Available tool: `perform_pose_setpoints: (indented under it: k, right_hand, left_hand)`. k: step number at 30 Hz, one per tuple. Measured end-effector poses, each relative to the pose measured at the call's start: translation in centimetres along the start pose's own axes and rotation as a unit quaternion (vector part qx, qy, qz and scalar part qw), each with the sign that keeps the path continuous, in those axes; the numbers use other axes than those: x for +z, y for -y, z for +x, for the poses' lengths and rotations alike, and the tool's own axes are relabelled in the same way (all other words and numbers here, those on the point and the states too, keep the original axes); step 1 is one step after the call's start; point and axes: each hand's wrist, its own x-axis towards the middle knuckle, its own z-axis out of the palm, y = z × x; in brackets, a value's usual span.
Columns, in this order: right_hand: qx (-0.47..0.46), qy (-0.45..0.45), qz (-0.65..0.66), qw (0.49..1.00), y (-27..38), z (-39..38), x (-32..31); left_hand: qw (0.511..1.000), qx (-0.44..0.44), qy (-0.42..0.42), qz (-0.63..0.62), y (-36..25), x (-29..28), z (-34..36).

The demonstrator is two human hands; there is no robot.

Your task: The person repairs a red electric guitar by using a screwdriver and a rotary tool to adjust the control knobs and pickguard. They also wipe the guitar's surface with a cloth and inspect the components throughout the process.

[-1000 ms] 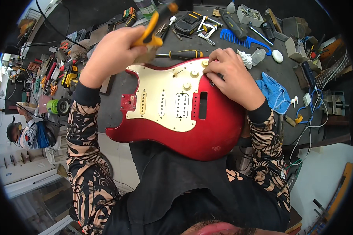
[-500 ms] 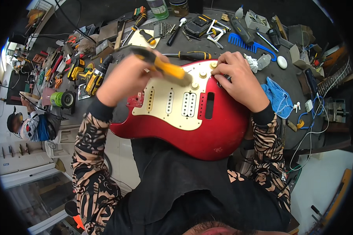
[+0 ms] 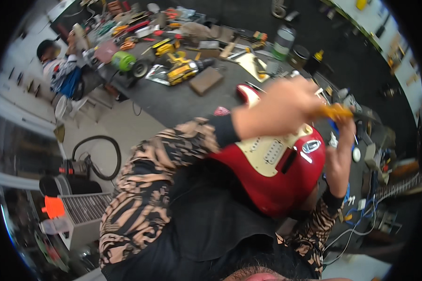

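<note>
My left hand [image 3: 286, 105] is raised over the electric guitar body, smeared by motion. It is closed on a blurred brush-like tool [image 3: 335, 111] with yellow showing at the far side of the fingers. My right hand [image 3: 340, 150] is lifted beside the body's right edge, its fingertips close to the tool's yellow part; whether they grip it is unclear. The glossy red guitar body [image 3: 286, 192] leans against my dark apron [image 3: 211, 225]. Its cream pickguard [image 3: 255, 161] is partly covered by my left hand and forearm. An oval metal jack plate [image 3: 310, 146] shows at the right.
A yellow cordless drill [image 3: 183, 70], a brown block [image 3: 206, 81] and a green bench grinder [image 3: 124, 62] occupy the bench's left. Bottles [image 3: 283, 42] stand at the back. Cables [image 3: 361, 229] hang on the right. Another person [image 3: 63, 70] is at the far left.
The view has swung, showing more of the left side. My right hand has come off the guitar body and risen. My left hand has carried the tool up and away from the pickguard's knobs.
</note>
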Motion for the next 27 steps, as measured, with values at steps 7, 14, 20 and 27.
perform_pose_setpoints:
  k: [7,14,20,27]
  right_hand:
    - [0.120,-0.112,-0.061,0.985,1.3,-2.2,-3.9]
    - [0.312,0.011,-0.391,0.866,-1.4,-10.1,-14.4]
    - [0.364,0.056,-0.398,0.840,-5.4,-12.9,-15.4]
    - [0.366,0.081,-0.466,0.802,-7.0,-12.6,-16.1]
  left_hand:
    - [0.977,0.022,0.124,-0.173,-5.0,1.4,-2.1]
    - [0.977,-0.192,0.045,0.079,10.1,-10.5,-9.3]
    - [0.950,-0.260,0.092,0.149,15.5,-12.2,-10.6]
    - [0.954,-0.223,0.190,0.057,14.0,-4.4,-5.2]
